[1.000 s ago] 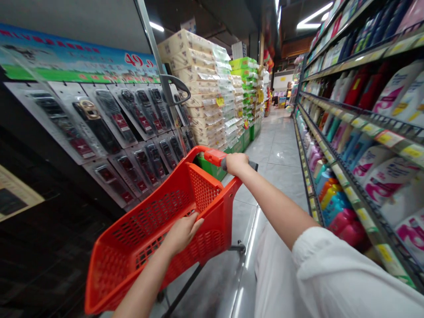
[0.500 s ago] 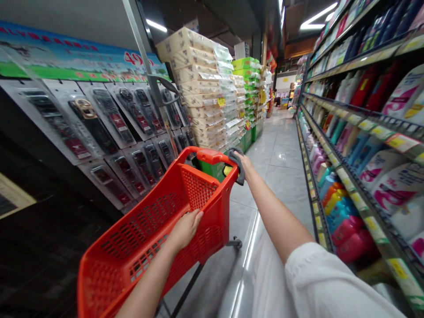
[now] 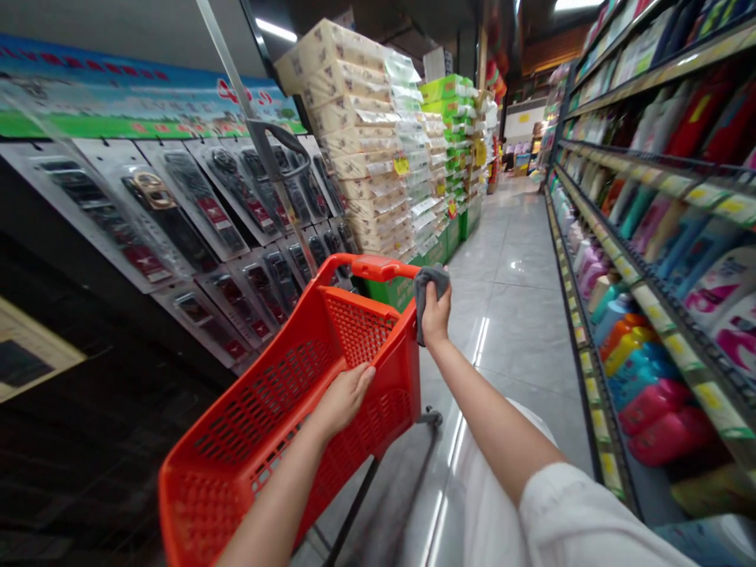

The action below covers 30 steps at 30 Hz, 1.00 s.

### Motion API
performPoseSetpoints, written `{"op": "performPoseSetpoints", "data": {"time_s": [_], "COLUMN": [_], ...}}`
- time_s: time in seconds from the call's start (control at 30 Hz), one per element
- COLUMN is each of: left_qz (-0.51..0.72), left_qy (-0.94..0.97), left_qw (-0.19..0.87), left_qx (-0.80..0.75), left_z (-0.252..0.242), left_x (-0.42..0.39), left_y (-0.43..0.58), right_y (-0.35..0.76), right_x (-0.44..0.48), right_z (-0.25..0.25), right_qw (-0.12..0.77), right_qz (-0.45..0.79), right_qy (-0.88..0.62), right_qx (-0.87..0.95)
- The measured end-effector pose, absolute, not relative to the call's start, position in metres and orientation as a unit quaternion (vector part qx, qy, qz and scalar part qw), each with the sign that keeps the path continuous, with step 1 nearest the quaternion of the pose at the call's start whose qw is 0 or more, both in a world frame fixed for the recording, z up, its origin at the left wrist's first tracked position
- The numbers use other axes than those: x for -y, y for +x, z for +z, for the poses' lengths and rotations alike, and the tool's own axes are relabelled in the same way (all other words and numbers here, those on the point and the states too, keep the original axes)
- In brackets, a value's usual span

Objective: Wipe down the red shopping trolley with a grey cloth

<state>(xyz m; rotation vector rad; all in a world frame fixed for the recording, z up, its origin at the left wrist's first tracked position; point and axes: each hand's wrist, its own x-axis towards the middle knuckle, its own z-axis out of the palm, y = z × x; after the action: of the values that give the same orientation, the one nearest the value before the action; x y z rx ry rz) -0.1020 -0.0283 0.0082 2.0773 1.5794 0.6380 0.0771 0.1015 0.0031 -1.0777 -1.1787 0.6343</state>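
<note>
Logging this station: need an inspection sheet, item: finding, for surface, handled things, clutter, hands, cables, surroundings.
Surface: grey tiled floor, shiny with reflected light.
Handled things: red shopping cart; grey cloth at the near end of its handle.
Clutter: beige packs stacked beside the aisle.
Hands: left hand on the cart's near rim, grip unclear; right hand holds the cloth.
Cables: nothing seen.
Surroundings: hanging packaged goods left; shelves of bottles right.

Left hand [image 3: 344, 400] gripping the red shopping cart's [image 3: 283, 394] rim, right hand [image 3: 437, 313] pressing what looks like a grey cloth [image 3: 421, 303] against its corner.
</note>
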Motion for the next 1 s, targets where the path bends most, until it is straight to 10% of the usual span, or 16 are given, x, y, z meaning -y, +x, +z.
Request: {"op": "performPoseSetpoints", "data": {"time_s": [1.0], "left_qz": [0.278], "left_qy": [0.711], "left_qw": [0.232], "left_qx": [-0.603], "left_z": [-0.002], "left_x": [0.014], "left_y": [-0.094], "right_y": [0.038], "right_x": [-0.03], "right_z": [-0.033], "right_qw": [0.585], "right_qz": [0.157], "right_qy": [-0.5], "right_qx": [0.619]}}
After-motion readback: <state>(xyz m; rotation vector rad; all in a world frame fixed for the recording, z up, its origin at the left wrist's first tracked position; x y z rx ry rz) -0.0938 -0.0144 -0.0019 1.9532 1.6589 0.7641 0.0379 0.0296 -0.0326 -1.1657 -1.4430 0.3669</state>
